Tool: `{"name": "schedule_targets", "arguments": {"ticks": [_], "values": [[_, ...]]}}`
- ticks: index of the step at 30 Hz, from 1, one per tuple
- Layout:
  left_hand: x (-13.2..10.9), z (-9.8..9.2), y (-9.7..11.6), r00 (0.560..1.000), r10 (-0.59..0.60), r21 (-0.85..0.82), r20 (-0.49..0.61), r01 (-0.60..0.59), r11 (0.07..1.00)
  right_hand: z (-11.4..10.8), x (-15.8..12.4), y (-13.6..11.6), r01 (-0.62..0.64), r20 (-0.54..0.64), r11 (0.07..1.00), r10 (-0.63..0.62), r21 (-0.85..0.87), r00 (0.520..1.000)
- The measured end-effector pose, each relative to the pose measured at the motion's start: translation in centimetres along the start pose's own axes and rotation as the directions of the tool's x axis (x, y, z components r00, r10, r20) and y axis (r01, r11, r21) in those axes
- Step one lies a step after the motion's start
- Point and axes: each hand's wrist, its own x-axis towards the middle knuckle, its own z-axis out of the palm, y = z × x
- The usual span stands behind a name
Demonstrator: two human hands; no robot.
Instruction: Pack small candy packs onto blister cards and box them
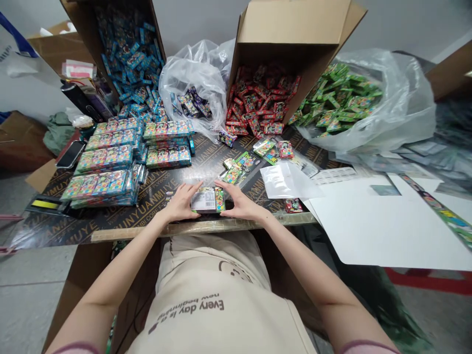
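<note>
My left hand (182, 201) and my right hand (238, 202) press in from either side on a small bundle of packets (208, 200) with a white barcode label. It lies on the dark plywood table (121, 223) close to the front edge. The fingers of both hands curl around the bundle's ends. Just beyond it lie a few loose colourful packets (236, 169) and a small clear plastic bag (282, 181).
Stacks of bundled packets (106, 169) stand at the left. Behind are a box of blue packets (134, 59), a clear bag of purple packets (191, 103), a box of red packets (263, 101) and a bag of green packets (341, 98). White sheets (376, 226) cover the right. A phone (71, 154) lies at far left.
</note>
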Motion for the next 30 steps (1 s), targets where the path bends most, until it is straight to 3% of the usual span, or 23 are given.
{"name": "schedule_targets", "arguments": {"ticks": [3,5,8,10,11,13,15,17,19,23,25,27,30], "values": [[0.3,-0.8,1.0,0.983,-0.089,-0.029,-0.162,0.086,0.996,-0.3,0.6,-0.4,-0.038,-0.152,0.968,0.077,0.247,0.985],[1.0,-1.1,1.7,0.918,-0.210,-0.129,-0.337,0.176,0.976,0.0,1.5,-1.2,-0.067,-0.314,0.883,0.235,0.465,0.920],[2.5,-0.5,2.8,0.800,-0.384,-0.464,-0.461,0.152,0.873,1.1,3.5,-3.1,0.014,-0.374,0.641,0.430,0.768,0.822],[3.5,0.5,3.8,0.767,-0.471,-0.696,-0.436,0.045,0.717,1.8,5.1,-4.2,0.090,-0.393,0.504,0.538,0.859,0.745],[3.9,1.1,4.3,0.754,-0.511,-0.786,-0.413,-0.012,0.618,2.0,5.8,-4.6,0.125,-0.418,0.468,0.600,0.875,0.682],[4.6,2.2,5.5,0.711,-0.600,-0.903,-0.367,-0.119,0.412,1.9,7.1,-5.0,0.167,-0.473,0.462,0.695,0.871,0.542],[4.9,2.8,6.7,0.645,-0.705,-0.956,-0.293,-0.199,0.215,1.5,7.8,-5.1,0.144,-0.491,0.487,0.726,0.862,0.482],[5.1,2.7,7.6,0.618,-0.766,-0.973,-0.177,-0.226,0.042,1.0,8.0,-5.3,0.089,-0.461,0.489,0.723,0.867,0.514],[5.2,2.0,8.1,0.632,-0.771,-0.975,-0.072,-0.209,-0.080,0.6,7.7,-5.6,0.066,-0.434,0.485,0.705,0.872,0.561],[5.4,0.2,7.6,0.650,-0.759,-0.971,0.021,-0.167,-0.170,0.4,6.7,-6.2,0.134,-0.453,0.492,0.619,0.860,0.641],[5.4,-0.6,7.1,0.645,-0.764,-0.976,0.020,-0.152,-0.154,0.4,6.4,-6.3,0.139,-0.413,0.456,0.584,0.879,0.699],[5.4,-1.6,6.7,0.671,-0.741,-0.987,-0.023,-0.135,-0.091,0.3,6.4,-6.1,0.111,-0.354,0.415,0.573,0.903,0.739],[5.0,-3.3,6.6,0.712,-0.681,-0.986,-0.169,-0.121,0.119,0.3,6.6,-5.7,0.098,-0.353,0.426,0.576,0.899,0.737]]}}
